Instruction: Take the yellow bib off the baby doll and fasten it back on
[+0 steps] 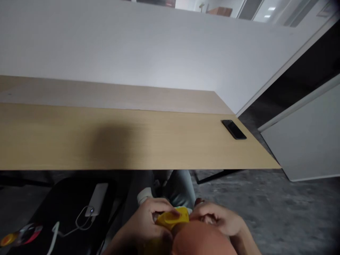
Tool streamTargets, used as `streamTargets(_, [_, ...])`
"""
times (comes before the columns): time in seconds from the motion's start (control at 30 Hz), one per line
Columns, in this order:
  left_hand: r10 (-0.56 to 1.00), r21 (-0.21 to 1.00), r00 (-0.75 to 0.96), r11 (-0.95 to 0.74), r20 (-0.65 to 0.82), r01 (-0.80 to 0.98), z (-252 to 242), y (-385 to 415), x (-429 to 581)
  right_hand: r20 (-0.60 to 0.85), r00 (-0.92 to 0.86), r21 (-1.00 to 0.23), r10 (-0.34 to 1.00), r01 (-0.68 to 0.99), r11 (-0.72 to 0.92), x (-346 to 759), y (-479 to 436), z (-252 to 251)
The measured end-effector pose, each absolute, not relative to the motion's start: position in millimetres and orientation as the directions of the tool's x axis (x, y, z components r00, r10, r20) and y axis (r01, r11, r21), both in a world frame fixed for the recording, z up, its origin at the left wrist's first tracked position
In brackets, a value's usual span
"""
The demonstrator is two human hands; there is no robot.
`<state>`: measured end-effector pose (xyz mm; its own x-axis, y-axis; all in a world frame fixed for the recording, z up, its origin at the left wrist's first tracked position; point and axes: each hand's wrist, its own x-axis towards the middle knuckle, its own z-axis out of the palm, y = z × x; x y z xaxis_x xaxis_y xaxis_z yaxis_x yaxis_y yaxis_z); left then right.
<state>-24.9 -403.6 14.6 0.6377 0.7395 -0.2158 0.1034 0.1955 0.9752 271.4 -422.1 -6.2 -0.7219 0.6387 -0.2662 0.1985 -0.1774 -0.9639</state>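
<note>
At the bottom of the view, below the table's front edge, my left hand (151, 217) is closed around a small yellow plastic object (174, 217) with rounded edges; its kind does not show. My right hand (216, 216) is beside it with curled fingers, the fingertips close to the yellow object's right end. Whatever those fingers may pinch is hidden. A smooth, rounded orange-pink shape (203, 241) bulges up in front of both hands, covering part of them and of the yellow object. I cannot make out what it is.
A wooden table (164, 141) spans the view, with a black phone (234, 129) near its right end. White partition (132, 46) behind. On a black chair (57, 202) at lower left lie a white power bank (97, 199) with a cable (82, 223) and a yellow-capped bottle (22, 235).
</note>
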Motion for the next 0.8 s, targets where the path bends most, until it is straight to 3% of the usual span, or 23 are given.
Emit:
streamTargets(0.1, [0.748,0.949,0.612,0.316,-0.256,0.011,7.9,-411.4,-19.0,-0.309,-0.770,-0.938,0.558,0.149,-0.315,273.8,-407.3,-14.4])
streamTargets(0.27, [0.795,0.915,0.541,0.389,-0.274,-0.107,-5.8,-412.5,-19.0,-0.262,-0.474,-0.955,0.841,-0.001,-0.297,228.8,-396.3,-19.4])
streamTargets(0.37, [0.799,0.909,0.528,0.401,-0.287,-0.112,-14.9,-411.6,-21.0,-0.247,-0.395,-0.947,0.885,-0.097,-0.307,201.9,-400.2,-21.2])
streamTargets(0.57, [0.783,0.880,0.510,0.465,-0.356,-0.099,-21.6,-408.5,-25.8,-0.052,-0.250,-0.998,0.967,0.041,-0.043,196.7,-408.6,-18.4])
streamTargets(0.8, [0.666,0.824,0.656,0.554,-0.356,-0.115,-12.4,-401.2,-35.5,0.031,-0.419,-0.996,0.908,0.061,0.062,200.9,-410.6,-1.1])
